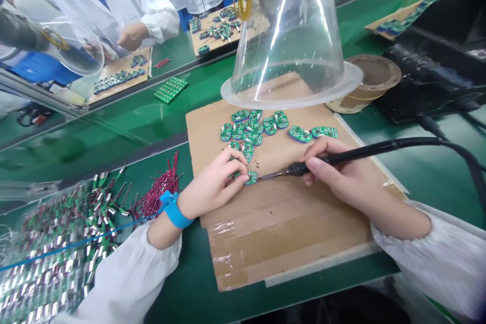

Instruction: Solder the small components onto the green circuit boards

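A soldering iron (299, 168) is gripped in my right hand (337, 172), its tip at the edge of a small green circuit board (251, 177). My left hand (218, 179) pinches that same board from the left, over a sheet of cardboard (288, 223). Its fingers partly cover the board, and a blue wrist strap (175, 211) circles the wrist. Just beyond my hands lie several more circuit boards (252, 126) in a loose cluster. Two boards (300, 134) sit apart, further right.
A clear fume hood (288, 45) hangs over the cardboard's far side. Red wires (161, 190) and bagged metal-ended parts (56, 248) lie at left. A round tub (370, 78) stands at the back right. Across the divider, a co-worker's hand (132, 35) is near other boards.
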{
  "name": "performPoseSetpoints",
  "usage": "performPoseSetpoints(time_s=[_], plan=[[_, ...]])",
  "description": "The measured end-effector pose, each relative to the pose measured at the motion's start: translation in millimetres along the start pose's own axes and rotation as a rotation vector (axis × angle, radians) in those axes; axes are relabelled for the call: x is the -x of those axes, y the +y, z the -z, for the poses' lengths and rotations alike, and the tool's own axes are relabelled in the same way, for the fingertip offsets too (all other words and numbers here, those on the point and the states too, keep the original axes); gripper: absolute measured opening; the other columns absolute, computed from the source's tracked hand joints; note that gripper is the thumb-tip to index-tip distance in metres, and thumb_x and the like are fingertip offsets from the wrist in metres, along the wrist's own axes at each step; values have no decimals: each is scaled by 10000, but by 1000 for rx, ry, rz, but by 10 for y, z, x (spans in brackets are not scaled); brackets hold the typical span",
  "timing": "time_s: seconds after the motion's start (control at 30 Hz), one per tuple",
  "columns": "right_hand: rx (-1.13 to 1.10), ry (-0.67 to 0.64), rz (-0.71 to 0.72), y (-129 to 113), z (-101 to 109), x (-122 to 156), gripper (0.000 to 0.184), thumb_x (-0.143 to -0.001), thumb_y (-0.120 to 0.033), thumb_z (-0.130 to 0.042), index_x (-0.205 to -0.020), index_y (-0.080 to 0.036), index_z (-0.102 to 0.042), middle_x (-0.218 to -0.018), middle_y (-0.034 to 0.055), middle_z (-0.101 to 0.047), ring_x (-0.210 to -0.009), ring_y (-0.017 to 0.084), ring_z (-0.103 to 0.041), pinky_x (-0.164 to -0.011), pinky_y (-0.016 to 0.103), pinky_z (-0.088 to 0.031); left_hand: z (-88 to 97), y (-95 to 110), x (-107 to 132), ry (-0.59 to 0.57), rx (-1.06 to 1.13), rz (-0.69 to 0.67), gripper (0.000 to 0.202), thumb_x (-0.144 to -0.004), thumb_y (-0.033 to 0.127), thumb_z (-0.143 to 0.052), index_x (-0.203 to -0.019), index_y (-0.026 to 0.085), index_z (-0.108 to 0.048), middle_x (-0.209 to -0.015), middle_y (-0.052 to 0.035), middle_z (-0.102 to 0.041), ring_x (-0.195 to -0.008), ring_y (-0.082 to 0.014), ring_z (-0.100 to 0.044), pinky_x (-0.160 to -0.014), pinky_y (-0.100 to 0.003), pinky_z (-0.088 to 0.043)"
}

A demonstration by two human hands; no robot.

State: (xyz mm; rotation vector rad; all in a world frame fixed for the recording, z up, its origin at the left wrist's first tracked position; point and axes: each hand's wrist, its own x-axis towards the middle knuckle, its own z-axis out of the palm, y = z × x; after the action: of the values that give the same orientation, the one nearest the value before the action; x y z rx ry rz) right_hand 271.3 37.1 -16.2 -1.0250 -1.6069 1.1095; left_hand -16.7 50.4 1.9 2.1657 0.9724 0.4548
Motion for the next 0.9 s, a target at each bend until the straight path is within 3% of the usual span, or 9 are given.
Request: performPoseSetpoints(time_s=[0.27, 0.63, 0.9], plan=[[105, -29, 18, -16, 8, 0, 117, -980, -298, -639, -885, -234, -621, -665, -27, -668, -598, 118, -628, -585, 248, -475, 69, 18, -66, -64, -3, -5, 111, -1014, 197, -533, -938, 184, -613, -1135, -73, -535, -996, -178, -567, -880, -330, -515], [107, -24, -4, 59, 21, 41, 113, -940, -331, -695, -896, -245, -637, -724, -28, -672, -628, 116, -631, -606, 255, -467, 75, 59, -89, -58, -9, 12, 81, -987, 151, -567, -917, 173, -603, -1091, -53, -545, -1022, -169, -568, -934, -336, -485], [-31, 56, -18, 51, 15, 42, 145, -990, -322, -634, -894, -213, -622, -676, -24, -635, -566, 97, -604, -572, 245, -451, 69, 53, -103, -54, -9, 11, 101, -992, 160, -574, -896, 172, -607, -1076, -49, -560, -1026, -164, -572, -949, -335, -471]])
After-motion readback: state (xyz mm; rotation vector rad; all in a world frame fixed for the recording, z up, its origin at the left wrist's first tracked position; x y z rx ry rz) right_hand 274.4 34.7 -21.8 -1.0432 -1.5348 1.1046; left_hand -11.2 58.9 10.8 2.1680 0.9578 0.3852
